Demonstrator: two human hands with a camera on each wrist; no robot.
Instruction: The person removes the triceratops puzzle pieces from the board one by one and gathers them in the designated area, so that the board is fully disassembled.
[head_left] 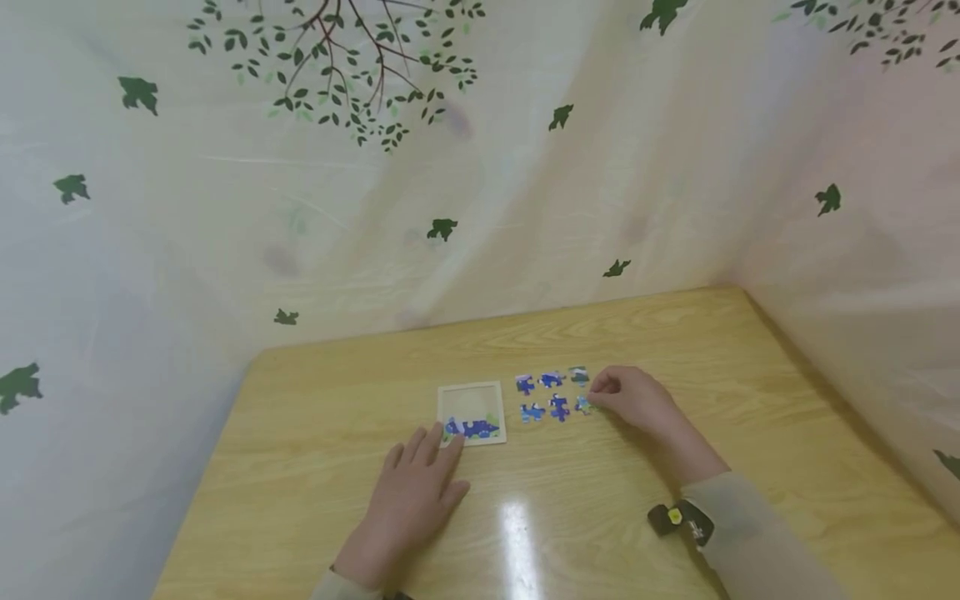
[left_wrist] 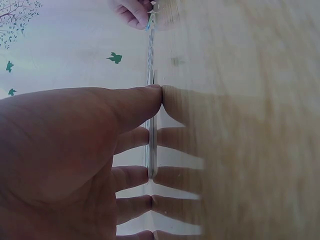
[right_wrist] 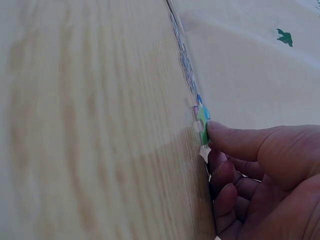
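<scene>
A square puzzle tray [head_left: 502, 414] with a pale border lies on the table, its lower part filled with a blue and green picture. My left hand [head_left: 416, 487] is spread flat, fingertips at the tray's near left corner. Right of the tray, my right hand [head_left: 636, 402] pinches a green and light blue jigsaw piece [right_wrist: 203, 122] between thumb and fingers. In the right wrist view this piece stands tilted up from the tabletop. Next to it lie a dark blue jigsaw piece [head_left: 559, 408] and a light blue one [head_left: 532, 412].
Behind these pieces a row of further jigsaw pieces [head_left: 552, 379] lies on the wooden table [head_left: 337, 417]. A pale curtain [head_left: 510, 208] with leaf prints hangs along the table's back and sides. A dark device [head_left: 678, 518] is strapped at the right wrist.
</scene>
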